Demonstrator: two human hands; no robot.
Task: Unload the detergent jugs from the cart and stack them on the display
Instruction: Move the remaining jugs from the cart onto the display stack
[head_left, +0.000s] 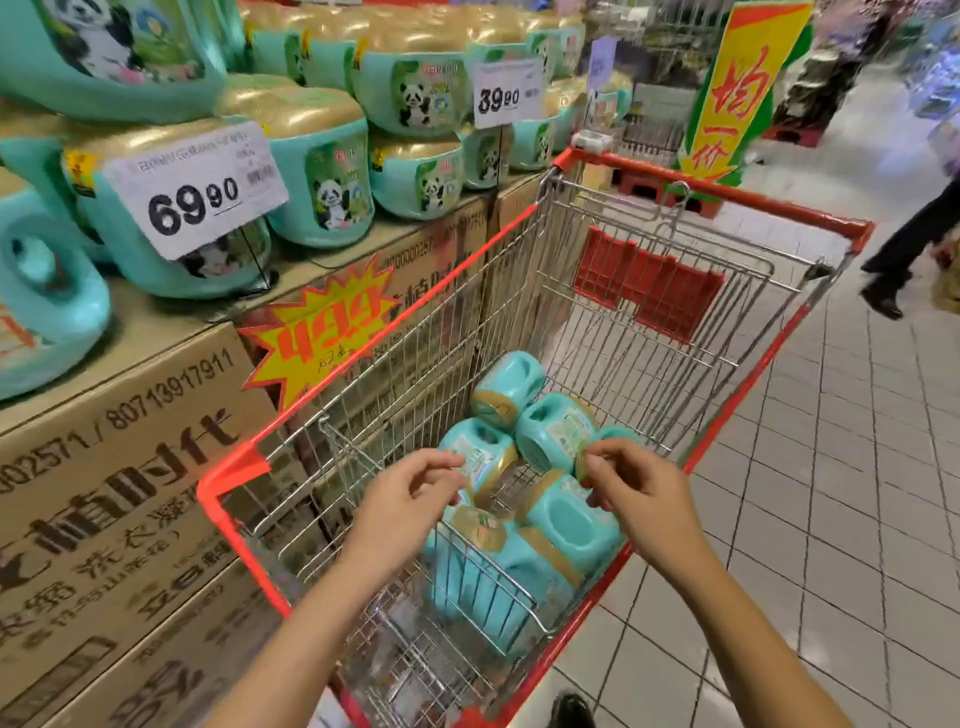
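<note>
Several teal detergent jugs (555, 432) with gold caps lie on their sides in the bottom of a red-framed wire shopping cart (737, 197). My left hand (410, 499) hovers over the cart with loosely curled fingers and holds nothing. My right hand (641, 491) hovers over the right side of the pile, its fingers curled in front of one jug's gold cap (582, 464); it appears to be above the jug and apart from it. On the left, the display (156, 332) of stacked cardboard cases carries rows of matching panda-label jugs (327, 192).
Price cards reading 69.90 (195, 189) and 39.90 (505, 93) stand among the displayed jugs. A yellow starburst tag (317, 332) hangs on the cases. The cart's red child-seat flap (647, 288) is at its far end. A person's legs (904, 260) are on the tiled aisle at right.
</note>
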